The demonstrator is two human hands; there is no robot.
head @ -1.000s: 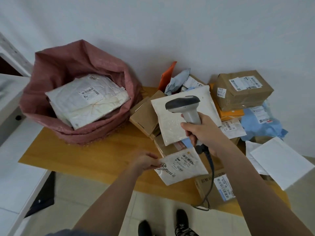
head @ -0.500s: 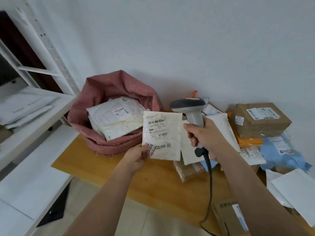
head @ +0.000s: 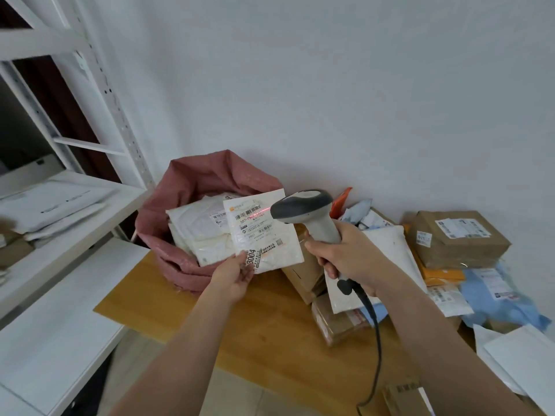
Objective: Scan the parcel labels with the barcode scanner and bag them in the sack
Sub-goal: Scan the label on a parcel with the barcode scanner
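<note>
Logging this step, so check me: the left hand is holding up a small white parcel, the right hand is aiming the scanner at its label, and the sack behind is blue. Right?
Not quite. The sack is dusky pink, not blue, as the head view shows. The rest holds: the left hand pinches the small white parcel by its lower corner, and the right hand aims the scanner at its label, a red line across the barcode.

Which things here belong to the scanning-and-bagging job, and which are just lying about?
In the job:
barcode scanner, gripped by right hand
white parcel, pinched by left hand
pink sack
unscanned parcels

Lying about:
white shelving
envelopes on shelf
</note>
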